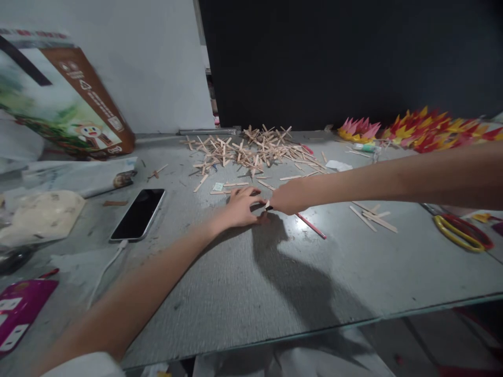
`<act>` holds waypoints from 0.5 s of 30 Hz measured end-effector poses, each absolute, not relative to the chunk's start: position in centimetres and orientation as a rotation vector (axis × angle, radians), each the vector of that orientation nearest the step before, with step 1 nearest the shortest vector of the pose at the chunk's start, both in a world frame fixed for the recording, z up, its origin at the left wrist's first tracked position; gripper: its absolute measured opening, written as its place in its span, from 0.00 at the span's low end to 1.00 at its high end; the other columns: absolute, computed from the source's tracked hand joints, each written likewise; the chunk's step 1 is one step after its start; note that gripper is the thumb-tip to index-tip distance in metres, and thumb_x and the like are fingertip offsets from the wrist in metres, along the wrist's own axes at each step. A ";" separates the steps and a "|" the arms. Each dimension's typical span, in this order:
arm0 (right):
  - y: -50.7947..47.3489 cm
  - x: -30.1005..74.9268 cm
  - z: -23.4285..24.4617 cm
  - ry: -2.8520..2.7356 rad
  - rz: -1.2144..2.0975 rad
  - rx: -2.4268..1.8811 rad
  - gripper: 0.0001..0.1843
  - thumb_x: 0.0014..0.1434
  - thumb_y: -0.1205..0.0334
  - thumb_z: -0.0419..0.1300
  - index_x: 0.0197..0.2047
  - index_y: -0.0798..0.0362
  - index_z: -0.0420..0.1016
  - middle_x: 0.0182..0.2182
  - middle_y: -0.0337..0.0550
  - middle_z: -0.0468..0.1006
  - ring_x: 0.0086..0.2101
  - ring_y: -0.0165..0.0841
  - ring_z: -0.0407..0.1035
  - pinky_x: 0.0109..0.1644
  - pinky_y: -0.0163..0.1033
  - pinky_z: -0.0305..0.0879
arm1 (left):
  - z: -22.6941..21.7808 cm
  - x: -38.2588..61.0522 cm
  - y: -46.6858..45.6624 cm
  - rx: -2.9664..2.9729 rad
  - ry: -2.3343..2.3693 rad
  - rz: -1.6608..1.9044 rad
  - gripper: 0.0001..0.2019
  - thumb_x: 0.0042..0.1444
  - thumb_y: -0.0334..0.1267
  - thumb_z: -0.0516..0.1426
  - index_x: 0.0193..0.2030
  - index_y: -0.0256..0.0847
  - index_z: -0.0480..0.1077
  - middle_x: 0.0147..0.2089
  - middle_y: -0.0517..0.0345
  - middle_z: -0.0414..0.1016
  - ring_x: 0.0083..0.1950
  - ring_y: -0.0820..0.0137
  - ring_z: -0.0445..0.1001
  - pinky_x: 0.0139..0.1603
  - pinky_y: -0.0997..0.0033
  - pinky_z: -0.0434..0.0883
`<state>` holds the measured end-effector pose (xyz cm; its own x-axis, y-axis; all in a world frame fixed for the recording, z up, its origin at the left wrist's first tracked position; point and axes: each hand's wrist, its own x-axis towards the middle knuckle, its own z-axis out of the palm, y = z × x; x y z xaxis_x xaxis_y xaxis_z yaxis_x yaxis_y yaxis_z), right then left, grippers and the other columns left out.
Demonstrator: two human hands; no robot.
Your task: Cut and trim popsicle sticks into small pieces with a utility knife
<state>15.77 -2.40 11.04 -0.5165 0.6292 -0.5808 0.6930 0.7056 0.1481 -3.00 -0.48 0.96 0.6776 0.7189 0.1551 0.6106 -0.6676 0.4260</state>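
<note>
My left hand [244, 206] rests on the grey tabletop, its thumb and forefinger curved toward a small pale piece [268, 204] that looks like wood. Both fingertips meet around this spot, but blur hides their exact grip. From the other side, my right hand [288, 197] is closed, knuckles up, against the same piece. A small dark edge shows under its fingers; what it holds is mostly hidden. Flat wooden sticks [236, 184] lie just behind my left hand. A red pencil [311, 226] sticks out from beneath my right hand.
Behind the hands lies a heap of crossed wooden sticks [255, 152]. Loose sticks [375, 217] and yellow-and-red-handled scissors [459, 233] are at the right, folded paper flowers [436, 128] behind. At left are a phone [139, 214] on a cable, a purple power strip [27, 309] and a printed bag [66, 99].
</note>
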 end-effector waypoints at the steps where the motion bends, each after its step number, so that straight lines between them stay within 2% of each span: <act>1: -2.6 15.8 11.0 2.260 -0.133 1.002 0.10 0.61 0.75 0.60 0.42 0.56 0.81 0.29 0.46 0.80 0.29 0.36 0.74 0.34 0.38 0.62 | 0.6 -2.6 -1.0 2.533 1.089 0.486 0.25 0.51 0.57 0.71 0.51 0.46 0.81 0.68 0.47 0.71 0.70 0.48 0.66 0.74 0.43 0.52; 4: -2.9 15.8 11.4 2.172 -0.190 1.022 0.09 0.62 0.73 0.58 0.41 0.58 0.80 0.25 0.44 0.77 0.22 0.35 0.72 0.29 0.39 0.63 | -0.2 -1.4 -2.7 2.502 1.248 0.621 0.22 0.52 0.56 0.71 0.45 0.42 0.79 0.63 0.44 0.75 0.66 0.48 0.70 0.74 0.40 0.51; 7: -2.9 15.6 11.9 2.070 -0.324 1.049 0.09 0.64 0.70 0.57 0.38 0.60 0.80 0.20 0.41 0.73 0.16 0.34 0.68 0.24 0.39 0.63 | -0.2 -0.7 -3.7 2.531 1.314 0.698 0.20 0.57 0.52 0.68 0.47 0.38 0.78 0.61 0.39 0.76 0.65 0.47 0.72 0.74 0.39 0.50; 9: -2.8 15.4 12.1 2.046 -0.359 1.052 0.09 0.64 0.70 0.57 0.36 0.60 0.80 0.18 0.41 0.71 0.15 0.35 0.68 0.24 0.39 0.63 | 0.2 -0.9 -3.3 2.542 1.226 0.611 0.19 0.55 0.49 0.70 0.46 0.38 0.79 0.61 0.41 0.76 0.65 0.50 0.72 0.74 0.44 0.54; 11: -2.6 15.2 12.2 2.057 -0.336 1.067 0.08 0.63 0.70 0.58 0.39 0.59 0.80 0.19 0.41 0.72 0.16 0.34 0.68 0.24 0.40 0.64 | 0.9 -1.5 -2.1 2.538 1.167 0.465 0.20 0.49 0.48 0.74 0.46 0.40 0.81 0.63 0.42 0.76 0.67 0.48 0.71 0.75 0.43 0.52; 13: -2.5 15.1 12.2 2.061 -0.301 1.097 0.10 0.62 0.70 0.58 0.42 0.59 0.80 0.22 0.41 0.73 0.16 0.34 0.67 0.25 0.41 0.65 | 1.6 -2.6 -0.5 2.562 1.049 0.335 0.24 0.51 0.52 0.73 0.52 0.45 0.83 0.69 0.43 0.72 0.72 0.44 0.66 0.75 0.39 0.50; 15: -2.3 15.2 12.2 2.053 -0.287 1.102 0.11 0.63 0.70 0.57 0.45 0.58 0.80 0.25 0.43 0.74 0.16 0.34 0.67 0.25 0.42 0.66 | 2.2 -3.6 0.7 2.586 1.004 0.332 0.28 0.53 0.55 0.71 0.58 0.46 0.81 0.69 0.44 0.71 0.72 0.44 0.65 0.76 0.37 0.47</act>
